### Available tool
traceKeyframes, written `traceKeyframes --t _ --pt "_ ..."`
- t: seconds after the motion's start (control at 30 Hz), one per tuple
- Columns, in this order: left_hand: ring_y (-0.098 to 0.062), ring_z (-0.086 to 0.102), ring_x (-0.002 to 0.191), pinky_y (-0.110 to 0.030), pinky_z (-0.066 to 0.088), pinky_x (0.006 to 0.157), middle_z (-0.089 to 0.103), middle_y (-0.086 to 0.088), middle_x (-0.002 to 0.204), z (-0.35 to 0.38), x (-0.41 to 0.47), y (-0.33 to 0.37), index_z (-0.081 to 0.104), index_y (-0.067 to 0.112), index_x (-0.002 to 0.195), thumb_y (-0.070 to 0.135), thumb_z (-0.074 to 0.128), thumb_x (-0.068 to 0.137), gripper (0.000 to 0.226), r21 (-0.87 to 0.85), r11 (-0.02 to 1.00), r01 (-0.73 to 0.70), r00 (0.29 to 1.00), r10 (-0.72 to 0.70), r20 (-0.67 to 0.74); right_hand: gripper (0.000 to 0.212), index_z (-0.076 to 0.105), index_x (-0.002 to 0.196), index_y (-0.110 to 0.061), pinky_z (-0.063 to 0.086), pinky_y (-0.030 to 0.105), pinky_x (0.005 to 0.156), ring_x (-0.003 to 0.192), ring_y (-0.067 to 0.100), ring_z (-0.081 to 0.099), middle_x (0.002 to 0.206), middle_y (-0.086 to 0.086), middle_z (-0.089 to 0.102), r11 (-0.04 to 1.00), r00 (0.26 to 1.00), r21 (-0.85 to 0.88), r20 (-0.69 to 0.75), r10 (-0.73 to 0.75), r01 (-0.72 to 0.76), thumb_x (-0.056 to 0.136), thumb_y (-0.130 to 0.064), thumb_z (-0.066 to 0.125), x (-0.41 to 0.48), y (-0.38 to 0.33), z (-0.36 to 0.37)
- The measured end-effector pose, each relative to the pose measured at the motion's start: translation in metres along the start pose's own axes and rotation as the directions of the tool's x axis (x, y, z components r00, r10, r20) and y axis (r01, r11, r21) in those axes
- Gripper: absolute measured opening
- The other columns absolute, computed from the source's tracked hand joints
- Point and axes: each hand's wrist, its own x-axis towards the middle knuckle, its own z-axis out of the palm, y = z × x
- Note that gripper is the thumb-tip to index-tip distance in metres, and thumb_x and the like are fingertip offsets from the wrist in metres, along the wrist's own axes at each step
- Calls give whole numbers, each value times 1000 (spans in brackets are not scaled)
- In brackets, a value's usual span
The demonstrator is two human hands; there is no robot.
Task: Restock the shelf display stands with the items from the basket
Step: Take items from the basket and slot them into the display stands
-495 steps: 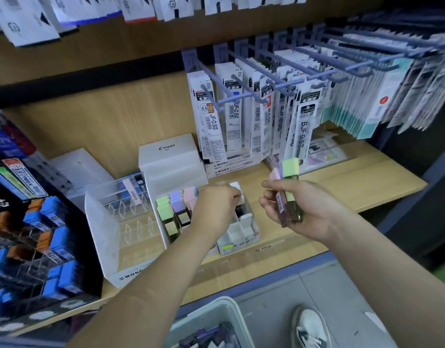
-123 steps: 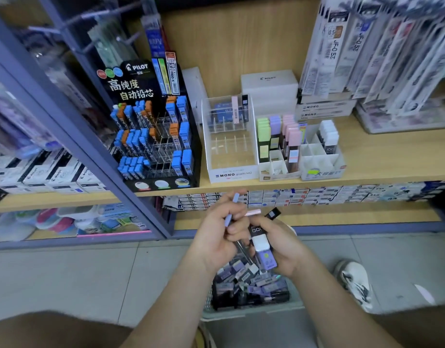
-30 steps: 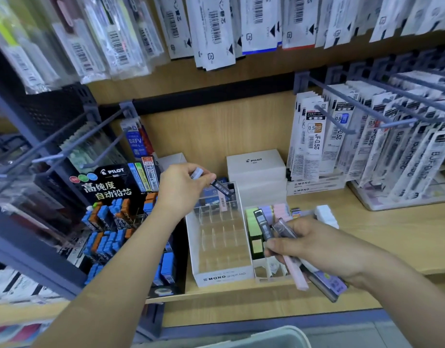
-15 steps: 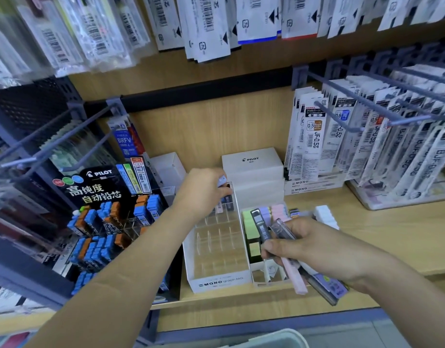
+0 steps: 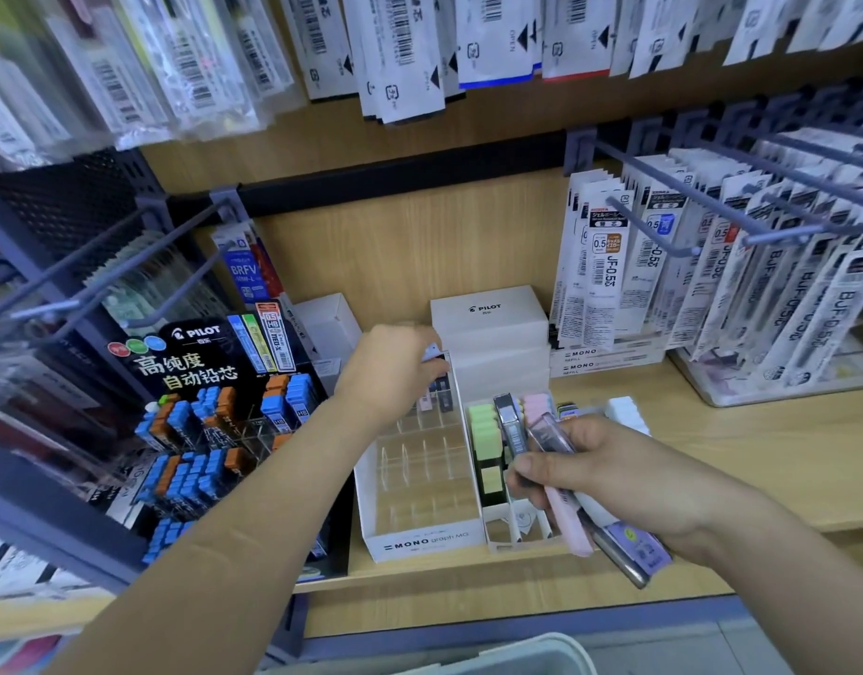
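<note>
A white MONO display stand [image 5: 422,540] with clear dividers sits on the wooden shelf. My left hand [image 5: 393,365] is over its back row, fingers closed on a small lead case [image 5: 432,352] with a pale blue end. A few cases stand in that back row [image 5: 441,397]. My right hand [image 5: 609,477] hovers in front of the neighbouring stand and grips a bunch of lead cases [image 5: 566,479]: grey, pink and lilac ones. That neighbouring stand [image 5: 505,535] holds green, lilac and pink cases. The basket's white rim [image 5: 493,650] shows at the bottom edge.
A black PILOT stand [image 5: 210,421] with blue and orange lead cases is at the left. White PILOT boxes [image 5: 490,324] sit behind the stands. Refill packs hang from grey pegs [image 5: 663,236] at the right and above. Bare pegs [image 5: 103,294] jut out at the left.
My left hand has moved down and right from above the MONO stand to its back row, carrying the case. My right hand has barely shifted with its bunch.
</note>
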Motion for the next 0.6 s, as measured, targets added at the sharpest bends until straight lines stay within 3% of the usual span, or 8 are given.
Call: traceKeyframes --t 0.07,0.1,0.17,0.2,0.3,0.4,0.53,0.6 --pt "-2 45 44 -17 33 44 52 7 55 -12 -10 10 66 17 76 37 64 88 23 -353 922 160 981 -188 -46 16 71 85 -13 51 39 82 82 20 62 77 4 69 999 1000 35 -5 -6 6 92 -25 63 0 -2 2" --pt "-2 40 39 -15 31 41 51 5 55 -19 -17 17 66 18 75 38 63 88 24 -569 787 239 960 -278 20 15 72 85 -13 52 40 83 81 18 63 76 4 70 998 1000 58 -8 -10 11 92 -25 64 1 -3 3" --pt "-1 34 36 -14 28 37 56 -3 66 -36 -33 33 68 13 83 39 60 90 27 -789 487 374 924 -263 276 15 71 89 -11 50 39 78 77 17 61 74 3 68 994 1000 105 -3 -17 17 90 -25 66 1 -6 5" --pt "-2 35 36 -13 27 36 58 -5 71 -43 -41 41 68 11 90 38 59 91 29 -800 435 413 911 -198 362 17 71 92 -9 48 38 75 74 16 60 73 2 67 993 1000 118 7 -25 24 89 -25 66 1 -7 6" --pt "1 40 38 -7 29 38 60 2 67 -52 -57 56 68 2 100 28 60 90 29 -812 435 389 913 -67 402 19 68 96 -5 47 25 65 64 9 58 65 -6 65 989 997 135 42 -57 51 90 -22 65 0 -11 12" --pt "-1 35 38 -8 29 40 53 11 52 -54 -59 51 67 -2 98 17 65 86 23 -843 383 377 923 -83 375 14 67 92 -2 45 15 51 52 6 55 60 -6 62 979 996 195 52 -67 55 91 -16 64 -1 -12 18" --pt "-7 31 41 -13 26 39 56 10 50 -61 -61 37 69 3 95 10 67 84 14 -825 412 387 914 -53 403 16 68 88 -2 42 17 44 47 9 51 60 0 57 971 999 235 24 -49 42 89 -18 66 0 -11 22" --pt "-7 33 41 -13 28 39 60 5 55 -63 -57 29 71 5 93 9 69 82 12 -829 412 377 924 -111 365 18 69 86 -4 42 23 44 49 13 49 61 3 54 959 998 280 -45 -42 53 85 -22 68 4 -10 22"
